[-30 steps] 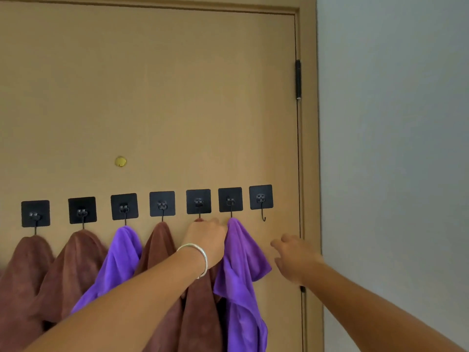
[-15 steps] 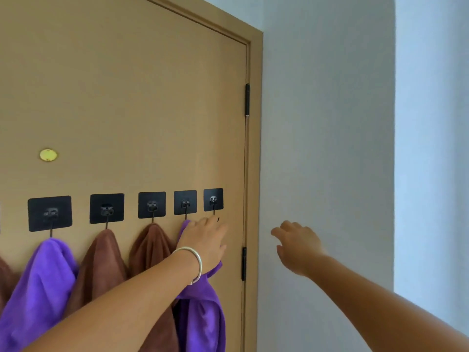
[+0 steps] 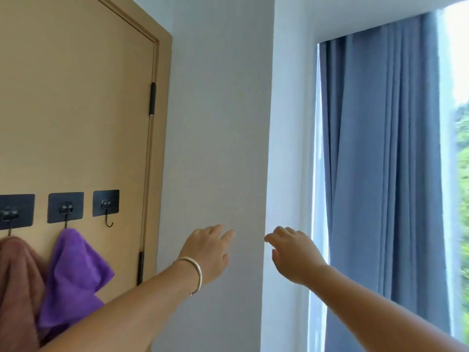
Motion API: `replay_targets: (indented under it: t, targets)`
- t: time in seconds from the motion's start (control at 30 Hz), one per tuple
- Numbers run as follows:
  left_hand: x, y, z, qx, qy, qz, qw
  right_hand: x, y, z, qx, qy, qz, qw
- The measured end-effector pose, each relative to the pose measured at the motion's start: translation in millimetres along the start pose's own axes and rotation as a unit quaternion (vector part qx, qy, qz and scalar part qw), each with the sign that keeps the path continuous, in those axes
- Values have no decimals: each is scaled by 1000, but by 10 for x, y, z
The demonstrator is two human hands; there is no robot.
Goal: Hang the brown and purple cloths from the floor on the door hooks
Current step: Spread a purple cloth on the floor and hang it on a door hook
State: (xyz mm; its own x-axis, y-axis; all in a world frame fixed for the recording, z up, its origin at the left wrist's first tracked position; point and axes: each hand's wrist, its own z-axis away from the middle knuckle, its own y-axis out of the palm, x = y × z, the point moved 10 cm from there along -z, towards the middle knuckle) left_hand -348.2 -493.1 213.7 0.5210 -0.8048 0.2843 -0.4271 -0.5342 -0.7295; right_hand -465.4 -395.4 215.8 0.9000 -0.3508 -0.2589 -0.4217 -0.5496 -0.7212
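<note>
Count on the door (image 3: 76,110): three black hook plates near its right edge, the leftmost (image 3: 15,212) cut by the frame, one brown cloth (image 3: 17,280), one purple cloth (image 3: 73,273), one bare hook (image 3: 108,219), two hinges (image 3: 152,99); beside it, one blue curtain (image 3: 380,174).

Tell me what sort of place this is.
Probably a room in a home, perhaps a bedroom. A wooden door carries a row of stick-on hooks with a purple cloth and a brown cloth hung on them, and a long grey-blue curtain covers a tall window beside a plain white wall.
</note>
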Motion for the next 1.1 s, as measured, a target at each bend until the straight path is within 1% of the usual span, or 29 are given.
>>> replay_targets:
  t: [0.27,0.43,0.63,0.87,1.1]
  targets:
    - [-1153,-103,-544,-23,60,50,997,-1234,-388,951,35,106,67,991]
    - [-2196,-275,-781,-28,117,89,989,-2020,-772,1747,43,178,94,979]
    - [-3575,-689,-831,-40,191,147,970,-2874,-1337,2874,63,263,155,950]
    - [-5030,-1250,-699,-50,263,186,945,-3584,-2048,4196,81,355,195,911]
    - [-6423,-1777,-507,-51,325,237,914,-3984,-2834,5487,86,419,231,874]
